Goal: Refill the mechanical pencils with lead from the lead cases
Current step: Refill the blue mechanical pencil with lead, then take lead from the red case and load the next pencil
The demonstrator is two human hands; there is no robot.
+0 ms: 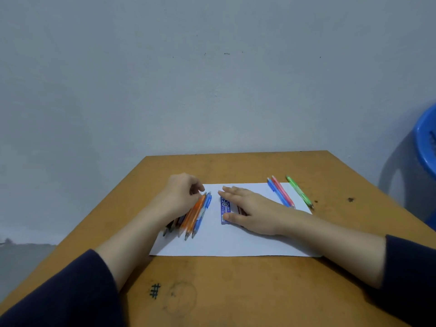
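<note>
Pick-up step: left hand (181,195) curls over pencils (196,217), grip unclear; right hand (251,208) lies flat on lead case (225,206). Next: lift one pencil.

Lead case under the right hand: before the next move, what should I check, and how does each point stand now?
1. Lead case lies on the paper, within reach: ok.
2. Right hand grips the case: not ok, its fingers lie flat over it.
3. Left hand holds a pencil from the left bunch: cannot tell.
4. Case lid open: cannot tell, the hand covers it.
5. Three pencils on the right lie apart from both hands: ok.
</note>
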